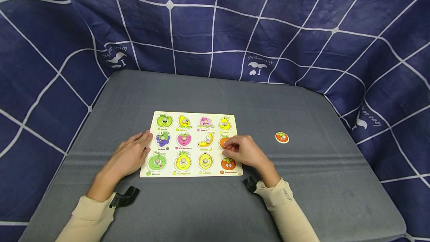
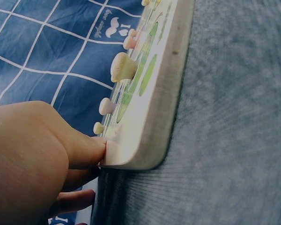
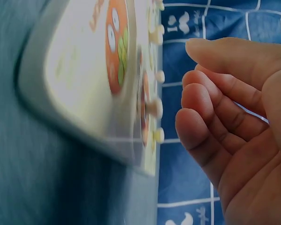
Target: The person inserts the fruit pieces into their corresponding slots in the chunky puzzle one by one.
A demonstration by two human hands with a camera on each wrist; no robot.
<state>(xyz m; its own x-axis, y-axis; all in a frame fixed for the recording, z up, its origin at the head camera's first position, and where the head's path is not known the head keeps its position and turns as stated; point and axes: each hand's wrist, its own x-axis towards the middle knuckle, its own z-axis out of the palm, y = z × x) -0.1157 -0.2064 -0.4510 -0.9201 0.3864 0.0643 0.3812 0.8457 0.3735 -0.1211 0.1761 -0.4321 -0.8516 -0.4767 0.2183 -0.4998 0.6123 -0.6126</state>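
A pale wooden fruit puzzle board lies flat on the grey surface, its knobbed fruit pieces set in rows. My left hand touches the board's left edge with its fingers extended; the left wrist view shows the thumb against that edge. Over the board's right side hovers my right hand, partly covering the orange piece. Its fingers are loosely bent and hold nothing in the right wrist view. Just below, the persimmon recess shows a printed face without a knob. A loose persimmon piece lies to the right.
The grey padded table extends around the board. A navy cloth with white grid lines hangs behind it and at both sides. Black wrist straps sit at the cuffs of both sleeves.
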